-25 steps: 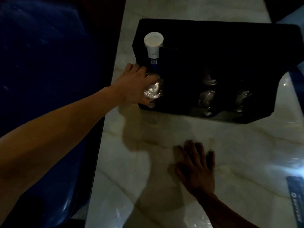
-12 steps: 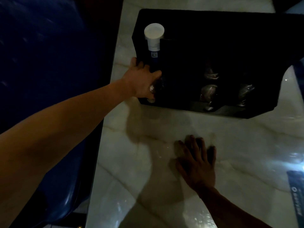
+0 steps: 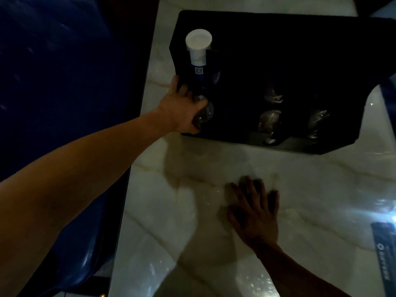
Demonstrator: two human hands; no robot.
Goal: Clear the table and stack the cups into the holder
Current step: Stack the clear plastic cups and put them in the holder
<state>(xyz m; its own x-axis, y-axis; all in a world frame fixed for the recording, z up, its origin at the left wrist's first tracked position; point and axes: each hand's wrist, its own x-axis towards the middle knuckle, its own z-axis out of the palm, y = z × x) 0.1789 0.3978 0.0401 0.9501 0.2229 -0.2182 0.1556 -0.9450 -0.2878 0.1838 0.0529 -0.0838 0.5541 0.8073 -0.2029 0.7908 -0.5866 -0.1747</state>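
Your left hand [image 3: 182, 110] has its grip closed round a clear plastic cup [image 3: 204, 113] at the near-left corner of the black box-shaped cup holder [image 3: 300, 50], which stands on the pale marble desk [image 3: 214, 159]. The cup lies directly below the tall white-capped cup stack [image 3: 198, 48], whose long axis runs away from you. Your right hand [image 3: 255, 213] rests flat and empty on the desk, well apart; the left is nearer.

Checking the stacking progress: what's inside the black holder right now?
The holder shows a white-topped cup stack at its left and clear cups in right slots. The left hand covers another cup; deeper slots are too dark.
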